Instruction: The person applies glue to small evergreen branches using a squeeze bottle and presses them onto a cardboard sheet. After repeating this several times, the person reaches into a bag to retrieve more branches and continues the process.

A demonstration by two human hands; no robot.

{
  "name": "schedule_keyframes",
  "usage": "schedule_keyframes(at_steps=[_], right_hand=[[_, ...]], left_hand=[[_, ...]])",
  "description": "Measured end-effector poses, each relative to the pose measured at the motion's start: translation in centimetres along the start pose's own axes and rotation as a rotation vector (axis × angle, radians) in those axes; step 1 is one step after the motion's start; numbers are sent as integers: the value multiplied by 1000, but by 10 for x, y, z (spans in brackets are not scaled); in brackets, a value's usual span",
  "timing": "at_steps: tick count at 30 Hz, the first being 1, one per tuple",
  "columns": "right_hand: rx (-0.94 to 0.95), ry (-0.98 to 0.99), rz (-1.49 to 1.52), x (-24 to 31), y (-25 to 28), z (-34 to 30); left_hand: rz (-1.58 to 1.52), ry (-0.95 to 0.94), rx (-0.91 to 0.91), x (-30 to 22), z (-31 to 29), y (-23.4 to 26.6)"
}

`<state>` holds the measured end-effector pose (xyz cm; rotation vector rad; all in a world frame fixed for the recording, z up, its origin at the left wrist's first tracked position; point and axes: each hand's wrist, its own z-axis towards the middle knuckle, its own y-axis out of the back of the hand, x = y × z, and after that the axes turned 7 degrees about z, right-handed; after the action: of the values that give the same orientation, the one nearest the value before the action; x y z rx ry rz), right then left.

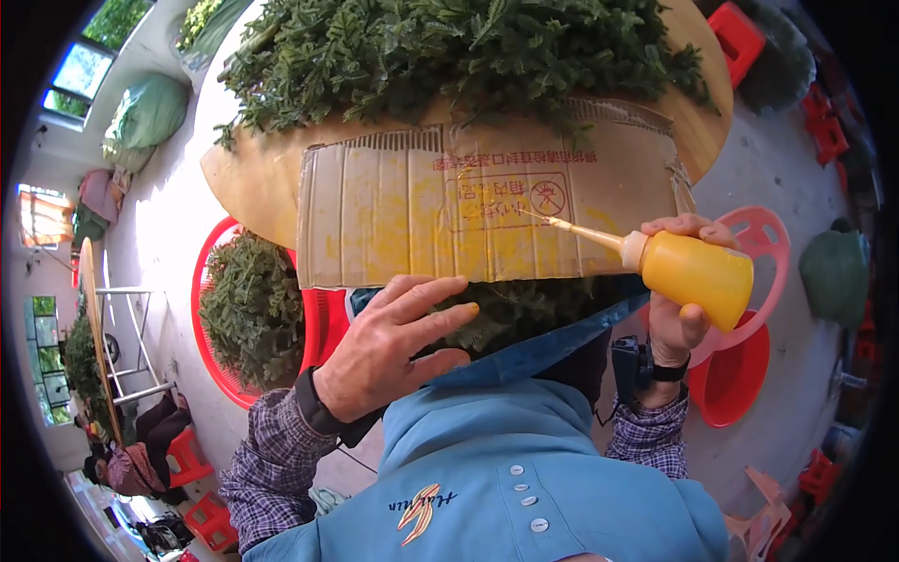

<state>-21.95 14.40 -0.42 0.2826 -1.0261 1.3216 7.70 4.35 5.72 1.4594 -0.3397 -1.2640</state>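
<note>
A piece of cardboard (375,201), streaked with yellow, lies on the near edge of a round wooden table. My right hand (676,328) is wrapped round a squeeze bottle (698,273) of yellow liquid. The bottle is tilted sideways, its thin nozzle pointing left over the cardboard. At the cardboard's near edge, my left hand (389,342) has its fingers stretched and apart, with nothing visible in them. One fingertip carries a yellow spot. Below it, green artificial sprigs (524,314) lie in a blue plastic lining (543,348) on my lap.
A heap of green sprigs (421,56) covers the far part of the wooden table (248,178). To the left stands a red basket (200,309) full of sprigs. A red bucket (735,379) and a pink plastic seat (773,239) are at the right. Another person (140,464) sits far left.
</note>
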Motion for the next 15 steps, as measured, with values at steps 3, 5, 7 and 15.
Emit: schedule_keyframes(at_steps=[3, 5, 7, 15], right_hand=[[-30, 4, -32, -1, -3, -3], [-16, 13, -38, -2, -2, -5], [4, 17, -46, -3, -2, -3], [5, -15, -32, -7, -9, 3]], left_hand=[[1, -40, 39, 15, 6, 8], [74, 119, -170, 48, 33, 27], [393, 66, -262, 95, 52, 34], [393, 142, -200, 152, 61, 34]])
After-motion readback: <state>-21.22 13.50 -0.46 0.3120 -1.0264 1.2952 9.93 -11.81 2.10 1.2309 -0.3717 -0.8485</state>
